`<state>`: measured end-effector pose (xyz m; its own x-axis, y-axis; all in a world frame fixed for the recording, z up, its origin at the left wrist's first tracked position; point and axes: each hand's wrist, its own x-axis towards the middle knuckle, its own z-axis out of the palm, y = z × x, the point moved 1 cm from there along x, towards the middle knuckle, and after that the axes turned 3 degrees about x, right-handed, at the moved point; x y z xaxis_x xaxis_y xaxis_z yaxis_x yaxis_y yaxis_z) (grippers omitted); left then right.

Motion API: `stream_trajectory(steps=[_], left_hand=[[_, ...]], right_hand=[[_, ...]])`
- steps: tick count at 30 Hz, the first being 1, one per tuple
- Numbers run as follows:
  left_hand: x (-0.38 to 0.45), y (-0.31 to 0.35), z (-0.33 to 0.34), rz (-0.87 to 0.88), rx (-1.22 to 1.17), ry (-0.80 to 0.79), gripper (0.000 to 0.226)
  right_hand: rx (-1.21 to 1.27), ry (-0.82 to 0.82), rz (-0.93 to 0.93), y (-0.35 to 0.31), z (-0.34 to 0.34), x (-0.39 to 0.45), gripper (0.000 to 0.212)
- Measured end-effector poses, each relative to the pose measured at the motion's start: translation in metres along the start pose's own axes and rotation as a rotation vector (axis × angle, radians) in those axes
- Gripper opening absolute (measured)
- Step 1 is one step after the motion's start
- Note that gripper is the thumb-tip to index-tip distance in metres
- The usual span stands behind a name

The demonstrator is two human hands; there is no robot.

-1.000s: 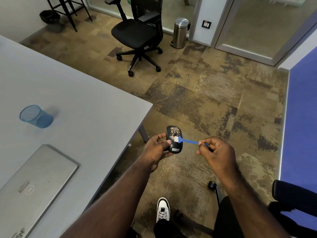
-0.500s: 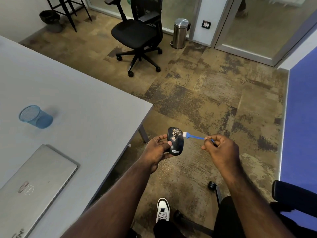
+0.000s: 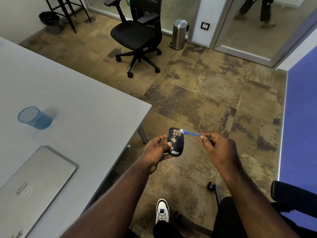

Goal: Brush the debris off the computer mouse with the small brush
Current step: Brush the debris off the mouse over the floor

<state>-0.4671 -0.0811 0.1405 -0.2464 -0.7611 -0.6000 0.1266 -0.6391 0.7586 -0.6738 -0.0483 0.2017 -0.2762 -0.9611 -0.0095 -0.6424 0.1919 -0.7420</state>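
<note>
Item one: my left hand is closed around a black computer mouse, thumb pressed on its top, holding it in the air over the carpet floor, just off the table corner. Pale debris sits on the mouse's far end, at 12 o'clock on its shell.

Item two: my right hand pinches the handle end of a small blue brush between thumb and fingers. The white bristle head touches the mouse's upper right edge, at about 1 o'clock.

Item three: on the table, a closed silver laptop at 8 o'clock and a blue mesh cup at 9 o'clock of the mouse.
</note>
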Motion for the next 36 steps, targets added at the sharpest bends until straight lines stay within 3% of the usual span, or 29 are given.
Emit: stream_trajectory(steps=[5, 12, 19, 24, 30, 36], left_hand=[[0.000, 0.000, -0.002, -0.003, 0.013, 0.021, 0.034], [0.000, -0.003, 0.000, -0.005, 0.040, 0.024, 0.033], [0.001, 0.002, 0.000, 0.030, 0.064, 0.080, 0.035], [0.003, 0.005, 0.000, 0.035, 0.065, 0.093, 0.035], [0.007, 0.008, -0.002, 0.042, 0.048, 0.117, 0.037], [0.007, 0.012, -0.004, 0.041, 0.011, 0.122, 0.035]], right_hand=[[-0.197, -0.162, -0.147, -0.007, -0.014, -0.005, 0.009], [-0.198, -0.067, -0.175, -0.017, -0.023, -0.002, 0.012], [-0.259, -0.214, -0.182, -0.014, -0.020, -0.004, 0.011], [-0.220, -0.091, -0.172, -0.013, -0.022, 0.001, 0.013], [-0.294, -0.223, -0.175, -0.015, -0.016, -0.001, 0.012], [-0.205, -0.111, -0.241, -0.020, -0.019, -0.005, 0.013]])
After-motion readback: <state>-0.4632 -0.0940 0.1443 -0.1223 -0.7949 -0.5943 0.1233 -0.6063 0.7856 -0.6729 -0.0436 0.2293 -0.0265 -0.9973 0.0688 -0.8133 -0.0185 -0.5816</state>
